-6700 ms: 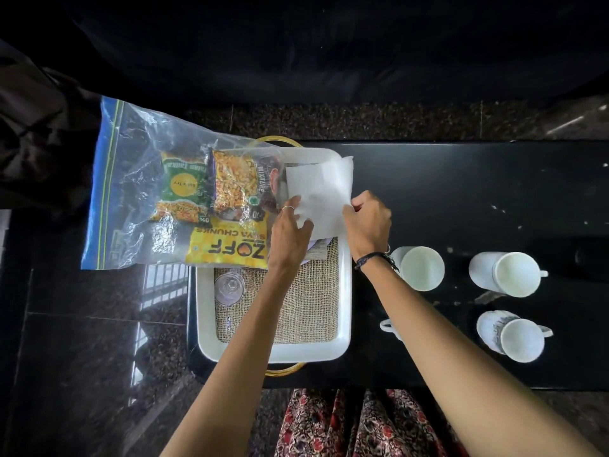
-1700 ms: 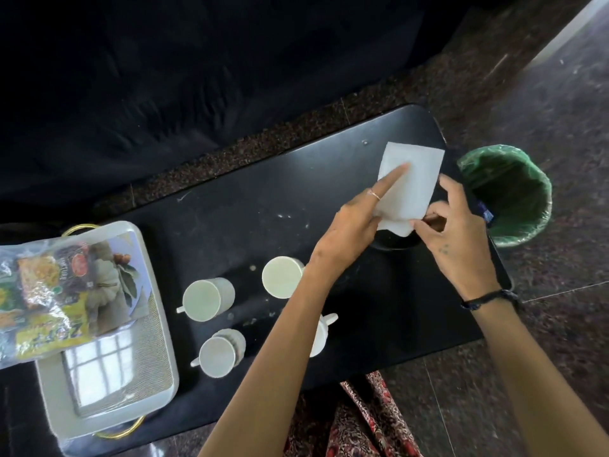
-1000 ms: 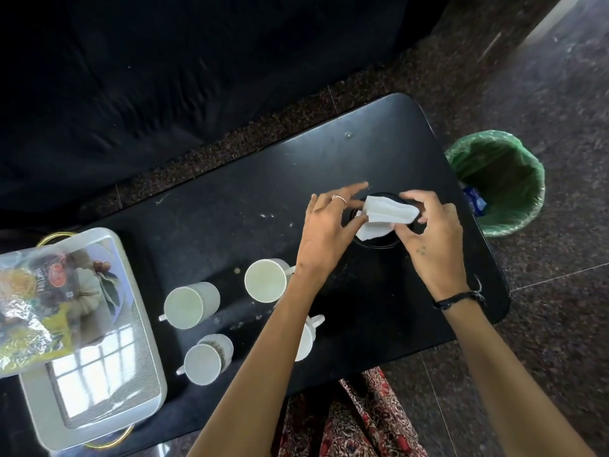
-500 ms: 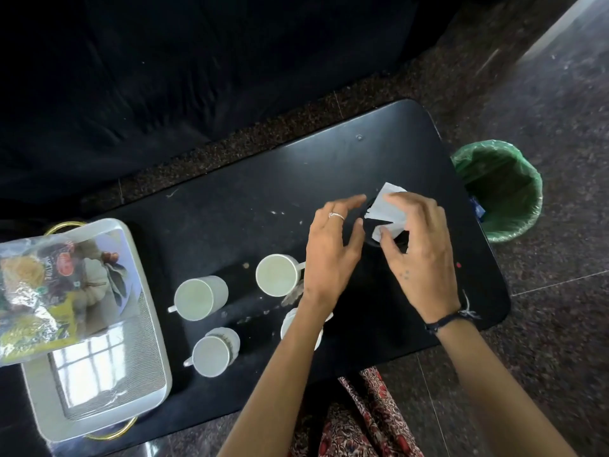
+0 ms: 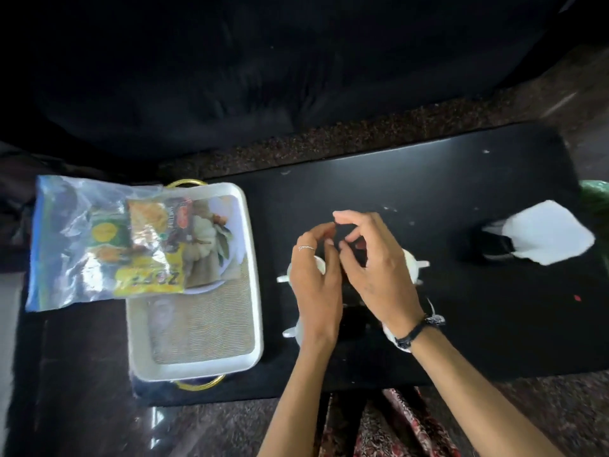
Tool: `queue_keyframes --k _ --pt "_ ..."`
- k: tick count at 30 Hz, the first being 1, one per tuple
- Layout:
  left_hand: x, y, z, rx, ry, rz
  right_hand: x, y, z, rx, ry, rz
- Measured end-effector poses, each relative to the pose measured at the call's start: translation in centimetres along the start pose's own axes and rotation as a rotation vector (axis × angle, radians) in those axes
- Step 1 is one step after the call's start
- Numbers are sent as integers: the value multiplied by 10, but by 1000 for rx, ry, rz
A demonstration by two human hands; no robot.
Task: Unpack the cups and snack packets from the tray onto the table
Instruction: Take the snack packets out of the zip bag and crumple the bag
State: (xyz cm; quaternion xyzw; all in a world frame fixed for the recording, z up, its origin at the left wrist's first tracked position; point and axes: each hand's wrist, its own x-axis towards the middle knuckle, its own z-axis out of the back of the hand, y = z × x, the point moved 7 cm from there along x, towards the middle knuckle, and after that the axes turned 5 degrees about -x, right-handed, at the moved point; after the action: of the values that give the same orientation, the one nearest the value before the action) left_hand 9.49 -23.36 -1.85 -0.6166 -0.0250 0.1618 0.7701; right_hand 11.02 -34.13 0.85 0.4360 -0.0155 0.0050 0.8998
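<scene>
- Two hands hover close together over the middle of the black surface (image 5: pixel 428 192): the left hand (image 5: pixel 314 275) and the right hand (image 5: pixel 375 268) both have loosely curled fingers that hold nothing I can make out, so each grip is empty.
- Cups (image 5: pixel 416 265) already stand on the surface, mostly hidden under the two hands; only handles and bits of rim show, so their count is unclear.
- At nine o'clock from the hands sits the white tray (image 5: pixel 253 291), and across its far end lies the clear bag of snack packets (image 5: pixel 99 245), half on the tray and half overhanging its outer side.
- The bag's long axis runs from nine to three o'clock, and its near edge points towards the hands.
- My judgement: the packets are the next thing to come out, and the left hand is nearer, with a plain reach towards nine o'clock.
- At three o'clock, well apart from the hands, a white tissue (image 5: pixel 550 239) sits in a dark holder (image 5: pixel 487 245).
</scene>
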Motion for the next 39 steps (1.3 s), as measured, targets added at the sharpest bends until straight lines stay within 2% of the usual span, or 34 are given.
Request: queue_keyframes --k 6,10,16,20,22,27,35,39 --pt "28 54 125 -169 -255 292 25 51 -127 125 310 -56" --pt "42 91 196 -269 -453 465 52 86 -205 127 435 -23" --pt "60 140 252 -384 -723 685 98 119 -279 -57 527 97" --pt "74 161 276 -499 -868 735 132 143 -313 -257 484 253" --pt "78 168 281 -552 -893 748 148 148 -329 -343 492 272" --pt "83 183 291 -620 -907 726 165 140 -371 -445 617 170" --pt "85 180 294 -693 -831 730 161 128 -359 -107 545 -8" --pt "91 162 289 -750 -708 589 154 119 -329 53 491 -92"
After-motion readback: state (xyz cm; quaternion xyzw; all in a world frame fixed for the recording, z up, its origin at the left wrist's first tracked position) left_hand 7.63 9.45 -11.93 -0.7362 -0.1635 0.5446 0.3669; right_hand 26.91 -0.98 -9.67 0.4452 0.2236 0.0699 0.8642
